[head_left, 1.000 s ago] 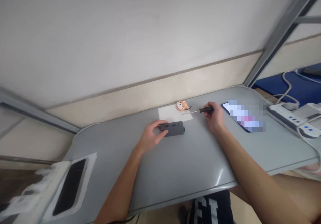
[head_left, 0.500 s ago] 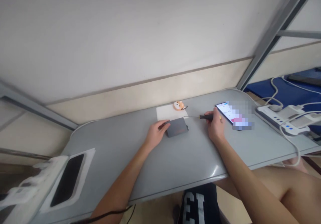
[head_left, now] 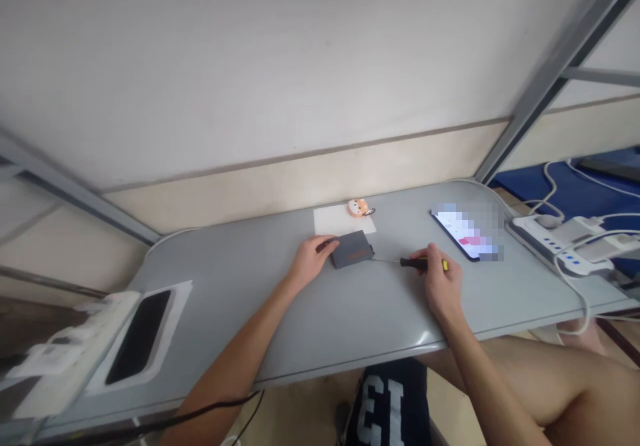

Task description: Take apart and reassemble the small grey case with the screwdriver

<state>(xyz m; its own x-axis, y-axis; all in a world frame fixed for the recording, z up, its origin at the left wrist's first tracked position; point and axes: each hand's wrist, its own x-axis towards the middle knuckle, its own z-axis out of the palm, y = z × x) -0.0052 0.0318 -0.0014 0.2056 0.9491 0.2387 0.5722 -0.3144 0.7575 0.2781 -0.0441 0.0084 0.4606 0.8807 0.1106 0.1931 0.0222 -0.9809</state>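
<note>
A dark grey box (head_left: 353, 249) lies on the grey desk (head_left: 320, 319), its left end gripped between the thumb and fingers of my left hand (head_left: 311, 259). My right hand (head_left: 440, 276) is closed round the black and yellow handle of a screwdriver (head_left: 414, 263). The thin shaft points left, and its tip is at the right end of the box; whether it touches is too small to tell. Just behind the box, a white paper (head_left: 330, 220) bears an orange and white animal-face trinket (head_left: 358, 207) with a small loop.
A lit phone (head_left: 460, 233) lies right of the box. Beyond it sits a white power strip (head_left: 555, 246) with plugs and cables. At the left are a black phone (head_left: 140, 336) on white paper and another white strip (head_left: 95, 346). A wall stands behind the desk.
My right hand has moved toward the desk's front edge with the screwdriver, whose tip has gone from the box's back right corner to its right end. My left hand still holds the box.
</note>
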